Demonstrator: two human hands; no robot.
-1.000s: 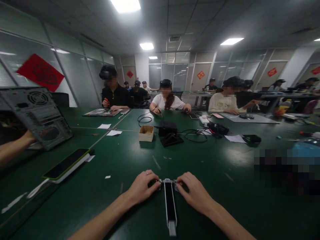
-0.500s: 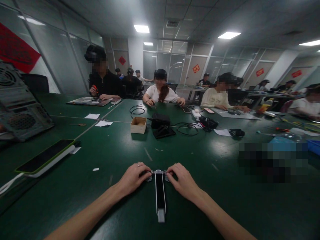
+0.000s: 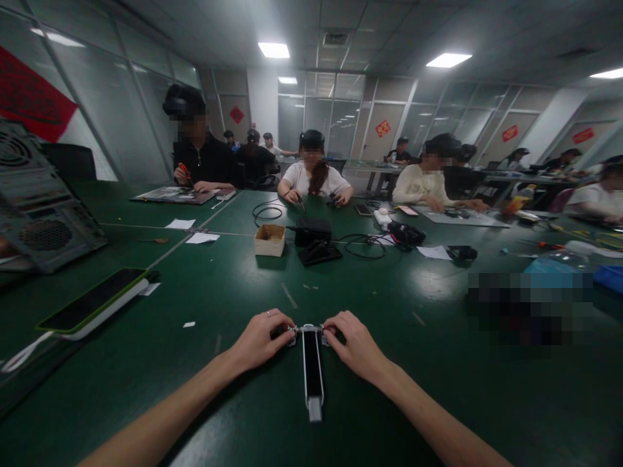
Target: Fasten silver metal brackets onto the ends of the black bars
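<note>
Rests on the tabletop [image 3: 253, 421] as a slim, white-edged device [image 3: 313, 370], stretched from twelve to six. Meets the left hand [image 3: 257, 339] at nine o'clock and the right hand [image 3: 358, 344] at three, equally near its far end. Looks pinched at small side fittings [image 3: 293, 340] by nearly closed fingers [image 3: 280, 341].

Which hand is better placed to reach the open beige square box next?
Left, probably: the left hand is nearer the box. The right hand sits beyond the long white-edged black strip. Both are occupied at small grey fittings beside its far end.
</note>
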